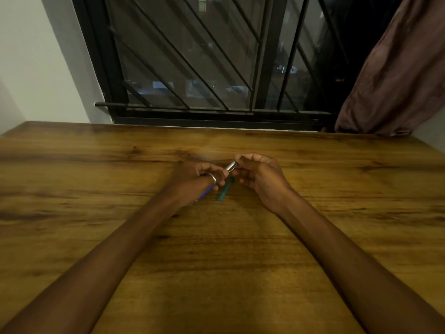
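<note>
My left hand (195, 177), with a ring on one finger, grips a pen with a blue barrel (204, 192) that slants down and to the left under the palm. The pen's silver end (230, 166) sticks out up and to the right. My right hand (258, 174) pinches that silver end with thumb and fingertips. A teal pen part (225, 189) lies on the wooden table (216, 249) just below and between the two hands. Both hands hover a little above the table's middle.
A barred window (192, 68) with a dark frame runs along the table's far edge. A brown curtain (395, 75) hangs at the back right. A white wall stands at the left.
</note>
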